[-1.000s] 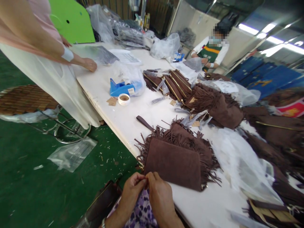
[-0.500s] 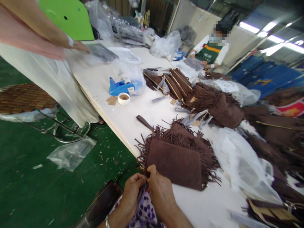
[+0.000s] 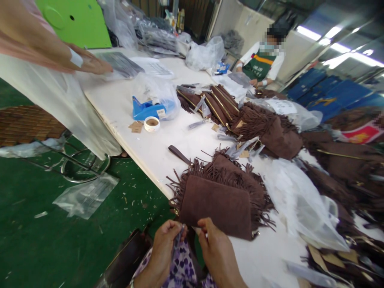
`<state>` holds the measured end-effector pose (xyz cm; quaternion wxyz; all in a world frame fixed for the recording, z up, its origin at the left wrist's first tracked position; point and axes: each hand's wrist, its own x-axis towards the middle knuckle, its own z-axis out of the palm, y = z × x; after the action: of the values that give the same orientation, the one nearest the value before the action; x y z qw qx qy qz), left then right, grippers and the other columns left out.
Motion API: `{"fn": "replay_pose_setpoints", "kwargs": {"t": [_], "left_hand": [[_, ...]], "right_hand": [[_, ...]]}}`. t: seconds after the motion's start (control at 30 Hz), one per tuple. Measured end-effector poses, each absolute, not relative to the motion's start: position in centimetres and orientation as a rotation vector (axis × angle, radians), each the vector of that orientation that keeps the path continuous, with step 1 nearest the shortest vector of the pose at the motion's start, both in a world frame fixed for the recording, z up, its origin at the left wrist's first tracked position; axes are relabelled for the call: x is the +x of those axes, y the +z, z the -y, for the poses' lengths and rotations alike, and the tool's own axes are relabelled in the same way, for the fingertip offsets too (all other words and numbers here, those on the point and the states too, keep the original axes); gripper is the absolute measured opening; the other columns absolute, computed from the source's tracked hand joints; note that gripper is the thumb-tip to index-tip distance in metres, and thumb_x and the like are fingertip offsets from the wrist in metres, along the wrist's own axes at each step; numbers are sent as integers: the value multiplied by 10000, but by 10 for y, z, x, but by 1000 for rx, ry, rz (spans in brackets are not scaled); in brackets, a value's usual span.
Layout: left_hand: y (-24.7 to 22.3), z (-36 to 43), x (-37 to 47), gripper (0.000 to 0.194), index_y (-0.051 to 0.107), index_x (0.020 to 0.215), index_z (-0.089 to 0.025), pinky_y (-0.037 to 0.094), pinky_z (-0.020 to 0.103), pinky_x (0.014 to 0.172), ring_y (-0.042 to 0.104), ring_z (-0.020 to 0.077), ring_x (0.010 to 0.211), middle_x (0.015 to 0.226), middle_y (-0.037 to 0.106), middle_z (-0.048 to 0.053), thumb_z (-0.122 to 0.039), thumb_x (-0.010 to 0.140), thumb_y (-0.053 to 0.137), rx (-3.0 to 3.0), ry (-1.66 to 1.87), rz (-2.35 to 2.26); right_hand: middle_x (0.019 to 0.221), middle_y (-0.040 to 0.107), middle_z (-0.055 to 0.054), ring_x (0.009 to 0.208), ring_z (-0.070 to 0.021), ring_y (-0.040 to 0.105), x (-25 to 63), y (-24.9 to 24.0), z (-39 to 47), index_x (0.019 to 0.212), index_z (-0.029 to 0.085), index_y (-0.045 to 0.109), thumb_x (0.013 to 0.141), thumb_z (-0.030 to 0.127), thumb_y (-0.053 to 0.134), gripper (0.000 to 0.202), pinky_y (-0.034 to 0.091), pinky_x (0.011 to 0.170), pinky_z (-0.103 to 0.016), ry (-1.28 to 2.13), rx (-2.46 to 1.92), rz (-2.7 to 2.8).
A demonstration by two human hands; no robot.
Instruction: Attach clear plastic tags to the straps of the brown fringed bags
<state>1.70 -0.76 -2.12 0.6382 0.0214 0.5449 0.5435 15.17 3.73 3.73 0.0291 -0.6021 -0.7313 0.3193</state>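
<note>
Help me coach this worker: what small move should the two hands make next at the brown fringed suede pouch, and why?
Probably draw the small grey strip clear: the left hand pinches it beside the right hand, at the near edge of the brown fringed suede pouch lying flat on the white table.

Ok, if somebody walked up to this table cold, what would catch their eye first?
Probably the brown fringed suede pouch at the near edge of the white table, just beyond the left hand and right hand, which meet over a purple patterned fabric; the left pinches a small strip. More brown fringed pieces pile up across the middle and right. The bright blue tape dispenser stands out farther back, with a tape roll beside it.
</note>
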Motion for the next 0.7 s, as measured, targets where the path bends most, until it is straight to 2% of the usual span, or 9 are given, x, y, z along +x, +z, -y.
{"fn": "replay_pose_setpoints", "kwargs": {"t": [0.2, 0.37, 0.7], "left_hand": [[-25, 11, 17, 197, 613, 705, -162, 432, 271, 690, 555, 164, 697, 717, 626, 20, -338, 729, 699, 91, 1231, -1279], [-30, 14, 15, 238, 624, 733, -156, 433, 276, 708, 553, 174, 727, 740, 635, 27, -379, 731, 708, 158, 1204, -1336], [-26, 15, 19, 223, 625, 745, -164, 441, 266, 707, 551, 167, 716, 738, 631, 15, -374, 745, 702, 78, 1245, -1264]], "right_hand": [[899, 717, -12, 817, -171, 669, 136, 13, -10, 987, 235, 613, 909, 297, 459, 184, 459, 724, -228, 1357, -1785, 1777], [782, 684, -2, 728, -170, 634, 127, 2, -7, 832, 216, 591, 920, 351, 438, 222, 441, 688, -233, 1290, -1839, 1675], [733, 654, 9, 674, -157, 614, 125, 14, -20, 821, 225, 586, 934, 273, 404, 220, 387, 652, -243, 1067, -1837, 1968]]}}
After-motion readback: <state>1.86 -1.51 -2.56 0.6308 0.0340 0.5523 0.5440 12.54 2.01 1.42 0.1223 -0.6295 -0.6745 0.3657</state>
